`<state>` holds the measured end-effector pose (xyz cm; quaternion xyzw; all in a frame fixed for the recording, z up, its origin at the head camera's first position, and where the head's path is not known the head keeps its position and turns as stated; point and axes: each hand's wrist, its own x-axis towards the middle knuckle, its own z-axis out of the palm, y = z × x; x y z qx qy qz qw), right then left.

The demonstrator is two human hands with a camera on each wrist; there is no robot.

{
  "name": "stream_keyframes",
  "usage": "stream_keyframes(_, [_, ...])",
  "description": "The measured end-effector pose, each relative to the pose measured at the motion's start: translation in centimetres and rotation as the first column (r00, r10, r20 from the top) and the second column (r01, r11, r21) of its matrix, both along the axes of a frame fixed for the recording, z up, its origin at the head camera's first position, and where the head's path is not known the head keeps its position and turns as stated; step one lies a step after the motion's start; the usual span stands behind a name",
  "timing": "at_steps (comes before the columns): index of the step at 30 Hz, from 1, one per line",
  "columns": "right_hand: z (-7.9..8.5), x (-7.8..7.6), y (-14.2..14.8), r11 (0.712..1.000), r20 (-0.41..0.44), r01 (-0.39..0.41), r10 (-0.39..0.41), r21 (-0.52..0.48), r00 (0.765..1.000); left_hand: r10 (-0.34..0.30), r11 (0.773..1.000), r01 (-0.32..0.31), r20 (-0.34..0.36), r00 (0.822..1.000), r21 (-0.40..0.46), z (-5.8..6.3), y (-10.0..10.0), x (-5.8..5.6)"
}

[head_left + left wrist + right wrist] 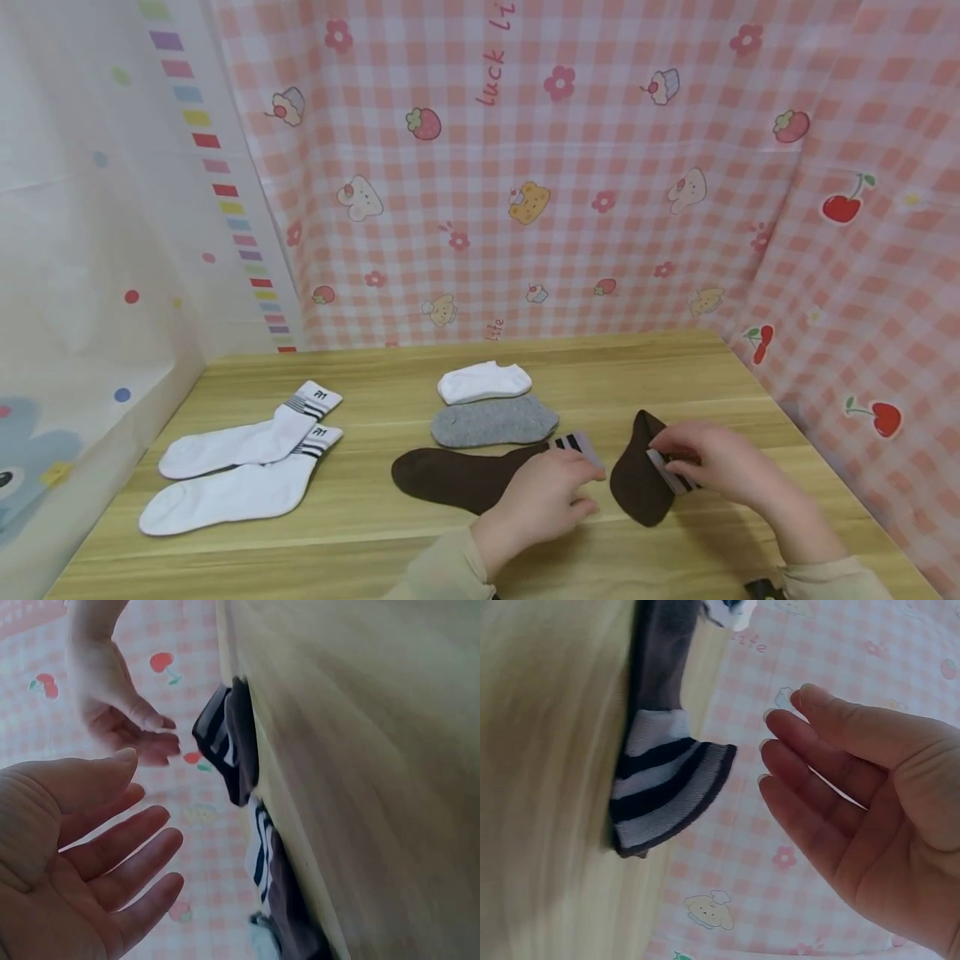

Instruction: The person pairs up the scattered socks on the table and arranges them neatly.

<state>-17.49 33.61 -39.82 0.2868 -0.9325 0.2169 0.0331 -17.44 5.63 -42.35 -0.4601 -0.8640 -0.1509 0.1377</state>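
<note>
Over on the wood-grain tabletop [315, 558], a folded dark-brown sock [637, 487] lies just beside the right hand [720, 462], slack and gripping nothing; the left hand [536, 504], equally relaxed, hovers by a flat-lying brown sock [450, 475] (grey ankle sock [491, 421] just beyond).

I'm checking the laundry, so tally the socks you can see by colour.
White socks: 3
Grey sock: 1
Brown socks: 2
Total in sight: 6
</note>
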Motion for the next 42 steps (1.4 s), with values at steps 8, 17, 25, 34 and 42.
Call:
stream_keyframes(8, [-1.2,-0.1,0.6,0.988,-0.184,-0.125,0.14,0.087,0.973,-0.046,0.998,0.045,-0.02,0.999,-0.045,-0.5,1.5,0.5])
stream_keyframes(17, [-2.0,-0.4,0.5,0.966,-0.4,-0.172,0.237,0.193,0.885,-0.069,0.993,0.06,-0.084,0.994,-0.106,-1.0,2.4,0.7])
stream_keyframes(25, [-2.0,-1.1,-0.3,0.937,-0.394,-0.178,0.292,0.3,0.871,-0.096,0.983,0.09,-0.032,0.995,-0.157,-0.6,3.1,0.6])
stream_keyframes(34, [-2.2,-1.8,-0.2,0.904,-0.302,-0.17,0.301,0.393,0.904,-0.112,0.975,0.103,-0.04,0.993,-0.195,-0.7,4.0,0.5])
stream_keyframes(42, [-2.4,-2.0,-0.3,0.877,-0.217,-0.154,0.276,0.455,0.936,-0.101,0.968,0.094,-0.016,0.995,-0.234,-1.0,4.8,0.1])
